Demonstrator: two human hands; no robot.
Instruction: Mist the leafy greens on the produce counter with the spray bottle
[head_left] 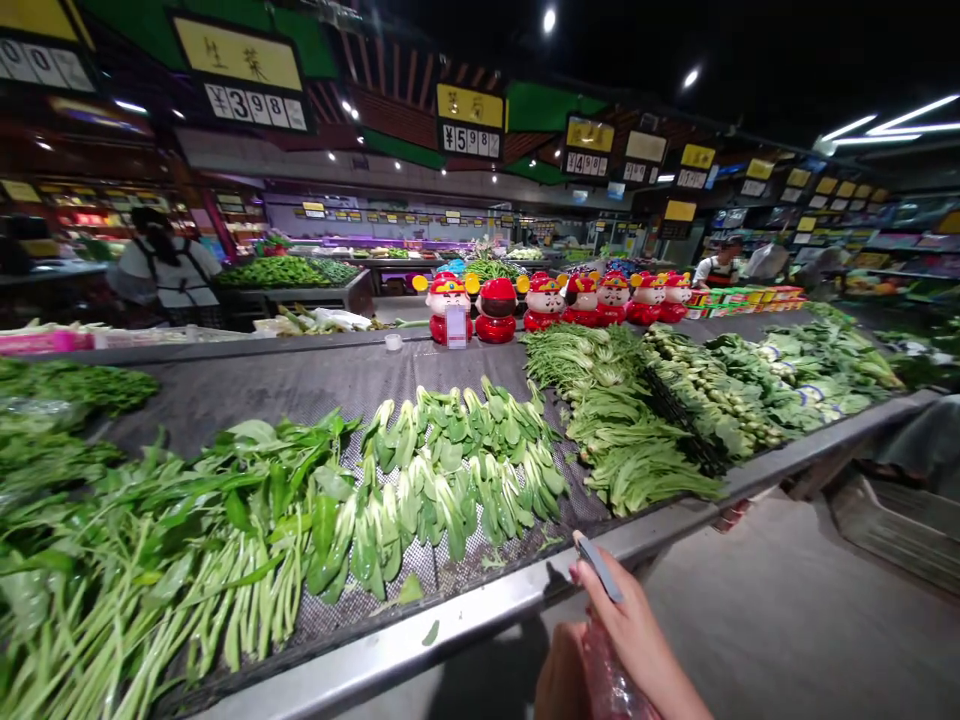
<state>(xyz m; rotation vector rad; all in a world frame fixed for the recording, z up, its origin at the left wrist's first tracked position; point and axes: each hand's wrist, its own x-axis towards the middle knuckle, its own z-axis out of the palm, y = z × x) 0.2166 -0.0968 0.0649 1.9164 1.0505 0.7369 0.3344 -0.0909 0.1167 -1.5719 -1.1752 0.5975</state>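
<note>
At the bottom, my right hand (pixel 619 595) reaches in over the front rail of the vegetable stand. Its fingers are closed around a slim grey object (pixel 598 568), whose kind I cannot make out. Below and to the left, partly cut off by the frame edge, is what looks like my left hand (pixel 561 665); its fingers are hidden. Between the two hangs shiny, reddish clear plastic (pixel 611 670). Nearest to the hands on the sloping stand lie rows of small bok choy (pixel 457 480) and bundled leafy greens (pixel 637 440).
A metal rail (pixel 465 615) edges the stand. Long-stemmed greens (pixel 232 560) lie left, more greens (pixel 787 370) right. Red figurines (pixel 496 308) line the back. Price signs (pixel 470 122) hang above. A crate (pixel 900 530) stands right. A person (pixel 169 265) stands far left.
</note>
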